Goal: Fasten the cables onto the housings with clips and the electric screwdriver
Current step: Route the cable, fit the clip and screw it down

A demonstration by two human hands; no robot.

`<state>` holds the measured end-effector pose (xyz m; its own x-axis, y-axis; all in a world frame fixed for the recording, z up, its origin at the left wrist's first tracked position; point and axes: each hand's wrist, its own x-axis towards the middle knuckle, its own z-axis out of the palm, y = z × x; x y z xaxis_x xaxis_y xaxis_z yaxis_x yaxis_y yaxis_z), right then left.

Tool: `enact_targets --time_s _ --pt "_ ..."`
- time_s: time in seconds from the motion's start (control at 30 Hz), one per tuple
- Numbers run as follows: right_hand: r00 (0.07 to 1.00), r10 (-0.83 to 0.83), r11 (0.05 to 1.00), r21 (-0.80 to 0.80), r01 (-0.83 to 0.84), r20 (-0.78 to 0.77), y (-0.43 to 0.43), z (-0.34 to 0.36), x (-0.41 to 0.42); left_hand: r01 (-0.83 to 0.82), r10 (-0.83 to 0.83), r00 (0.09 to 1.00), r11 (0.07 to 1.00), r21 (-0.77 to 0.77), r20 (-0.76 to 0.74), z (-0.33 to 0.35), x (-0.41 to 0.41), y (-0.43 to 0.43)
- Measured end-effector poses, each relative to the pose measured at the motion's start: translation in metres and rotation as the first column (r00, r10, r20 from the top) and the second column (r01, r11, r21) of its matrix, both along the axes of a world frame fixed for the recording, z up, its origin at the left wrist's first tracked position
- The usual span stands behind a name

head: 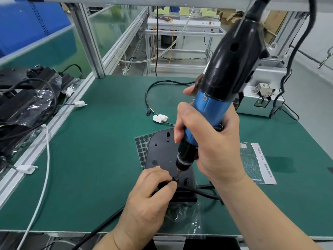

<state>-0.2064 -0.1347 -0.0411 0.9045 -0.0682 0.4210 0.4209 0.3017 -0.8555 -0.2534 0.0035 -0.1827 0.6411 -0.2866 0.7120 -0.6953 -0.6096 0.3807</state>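
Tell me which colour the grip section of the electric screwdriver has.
Blue. The grip section shows best in the head view.

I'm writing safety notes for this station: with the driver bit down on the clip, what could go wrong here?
The left hand pinches the small black clip right beside the bit of the blue-and-black electric screwdriver; a slip could catch its fingertips. The right hand holds the screwdriver seemingly tilted, so it might drive crooked into the black plastic housing.
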Motion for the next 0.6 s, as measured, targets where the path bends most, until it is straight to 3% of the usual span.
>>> enact_targets --time_s 0.6 --pt "0.989 0.148 0.986 -0.08 -0.147 0.003 0.0018 -0.0029 0.0 0.073 -0.072 0.997 0.996 -0.043 0.014 0.0003 0.004 0.0016"
